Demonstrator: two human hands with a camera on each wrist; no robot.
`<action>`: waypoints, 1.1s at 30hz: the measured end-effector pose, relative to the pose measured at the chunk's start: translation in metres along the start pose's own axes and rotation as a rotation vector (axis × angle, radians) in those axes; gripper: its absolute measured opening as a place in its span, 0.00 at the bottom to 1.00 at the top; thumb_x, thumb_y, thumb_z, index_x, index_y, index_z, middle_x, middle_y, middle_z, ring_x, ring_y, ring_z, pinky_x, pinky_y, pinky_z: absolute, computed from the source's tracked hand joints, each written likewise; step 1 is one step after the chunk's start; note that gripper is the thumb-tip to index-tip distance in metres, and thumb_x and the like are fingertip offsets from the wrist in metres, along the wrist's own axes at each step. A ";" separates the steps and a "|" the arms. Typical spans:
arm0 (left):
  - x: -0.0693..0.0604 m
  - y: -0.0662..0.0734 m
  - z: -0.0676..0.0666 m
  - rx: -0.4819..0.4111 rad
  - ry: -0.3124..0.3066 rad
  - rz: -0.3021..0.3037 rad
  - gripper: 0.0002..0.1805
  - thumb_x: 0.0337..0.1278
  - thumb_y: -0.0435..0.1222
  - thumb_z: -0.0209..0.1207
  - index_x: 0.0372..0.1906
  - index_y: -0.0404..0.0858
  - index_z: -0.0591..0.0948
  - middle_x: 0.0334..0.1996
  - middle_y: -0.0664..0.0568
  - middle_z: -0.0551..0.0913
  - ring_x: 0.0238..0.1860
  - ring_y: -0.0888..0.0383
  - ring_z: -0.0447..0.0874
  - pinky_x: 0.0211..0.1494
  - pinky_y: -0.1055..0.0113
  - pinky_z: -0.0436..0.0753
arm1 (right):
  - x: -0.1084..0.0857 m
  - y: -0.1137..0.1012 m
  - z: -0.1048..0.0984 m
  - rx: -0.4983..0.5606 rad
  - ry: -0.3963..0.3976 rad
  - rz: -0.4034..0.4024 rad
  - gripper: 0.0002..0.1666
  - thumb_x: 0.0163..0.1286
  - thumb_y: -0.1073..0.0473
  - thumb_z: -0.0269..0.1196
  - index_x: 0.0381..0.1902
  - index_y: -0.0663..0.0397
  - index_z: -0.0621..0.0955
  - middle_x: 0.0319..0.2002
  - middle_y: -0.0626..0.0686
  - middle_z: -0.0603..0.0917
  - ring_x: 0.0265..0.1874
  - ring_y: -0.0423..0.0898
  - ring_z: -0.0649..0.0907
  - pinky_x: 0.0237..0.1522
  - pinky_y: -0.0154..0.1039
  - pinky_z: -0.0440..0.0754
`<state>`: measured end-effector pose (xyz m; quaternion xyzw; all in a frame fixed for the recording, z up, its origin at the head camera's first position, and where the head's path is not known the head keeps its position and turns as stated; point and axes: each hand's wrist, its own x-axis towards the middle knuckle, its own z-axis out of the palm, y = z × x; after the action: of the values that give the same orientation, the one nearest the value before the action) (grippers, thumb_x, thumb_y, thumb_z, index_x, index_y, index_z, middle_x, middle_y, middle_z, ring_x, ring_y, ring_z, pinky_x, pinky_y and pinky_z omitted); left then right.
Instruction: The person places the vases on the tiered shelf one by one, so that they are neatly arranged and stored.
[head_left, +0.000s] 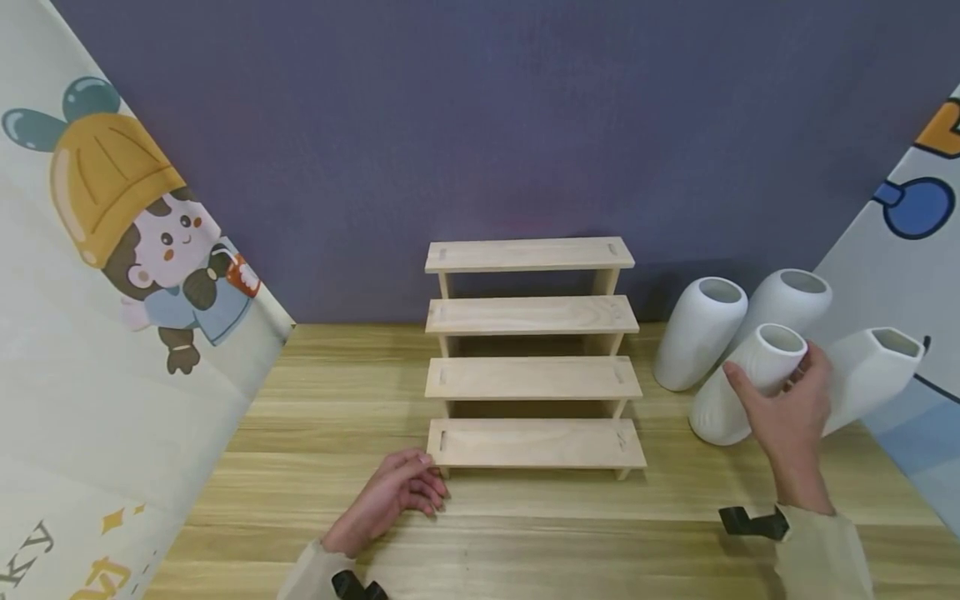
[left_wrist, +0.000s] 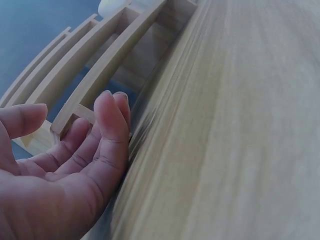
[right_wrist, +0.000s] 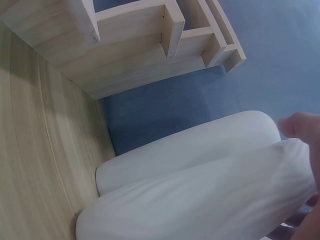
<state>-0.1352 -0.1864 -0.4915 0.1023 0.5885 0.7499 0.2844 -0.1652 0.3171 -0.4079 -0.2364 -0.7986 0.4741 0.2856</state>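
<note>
In the head view my right hand [head_left: 797, 408] grips a ribbed white vase [head_left: 723, 408] near its rim, thumb on the left and fingers on the right. The right wrist view shows that vase [right_wrist: 210, 200] beside a smooth one [right_wrist: 190, 150], with the hand [right_wrist: 307, 150] partly out of frame. My left hand [head_left: 393, 492] rests at the front left corner of a four-step wooden display stand [head_left: 536, 442]. In the left wrist view, the left hand's [left_wrist: 65, 175] fingers are loosely bent by the lowest step [left_wrist: 107, 65], with the thumb apart from them.
Around the gripped vase stand a smooth white vase [head_left: 697, 337], another behind [head_left: 791, 304] and an angular-mouthed one [head_left: 870, 375] at the right. A dark blue panel [head_left: 480, 125] backs the wooden table [head_left: 337, 408]; printed walls [head_left: 225, 400] flank it.
</note>
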 end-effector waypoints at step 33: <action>0.007 -0.014 -0.004 -0.136 -0.098 0.099 0.17 0.79 0.32 0.39 0.38 0.40 0.79 0.35 0.54 0.89 0.35 0.63 0.87 0.38 0.72 0.87 | 0.004 0.017 0.014 0.000 0.085 -0.054 0.45 0.55 0.49 0.75 0.69 0.35 0.68 0.47 0.27 0.70 0.44 0.25 0.69 0.49 0.25 0.64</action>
<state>-0.1385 -0.1844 -0.5069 0.1485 0.5159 0.7953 0.2817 -0.1763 0.3183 -0.4274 -0.2349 -0.7918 0.4557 0.3319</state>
